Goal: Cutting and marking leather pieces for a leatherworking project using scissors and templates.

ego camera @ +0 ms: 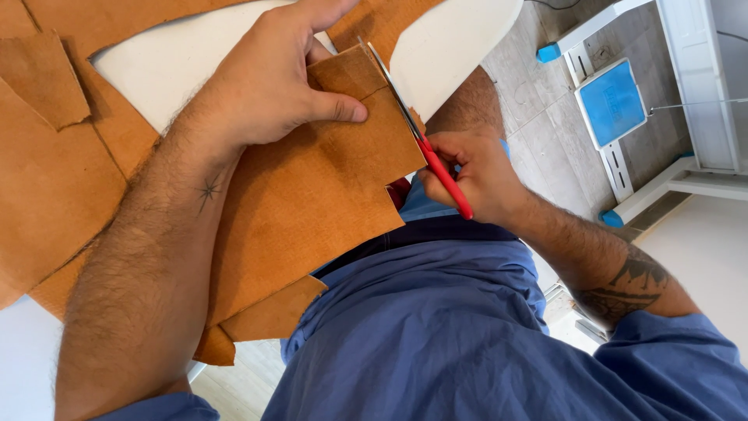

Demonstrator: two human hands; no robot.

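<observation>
My left hand (273,78) pinches the upper edge of a tan leather sheet (312,195), thumb on top of it. My right hand (475,175) grips red-handled scissors (436,168). Their metal blades (389,82) run along the sheet's right edge, next to my left thumb. The sheet hangs over the edge of a white table (164,62) and across my blue shirt (436,327).
More tan leather pieces (47,156) lie on the white table at the left, one small offcut (43,78) on top. A white and blue pedal-like frame (612,101) stands on the grey tiled floor at the upper right.
</observation>
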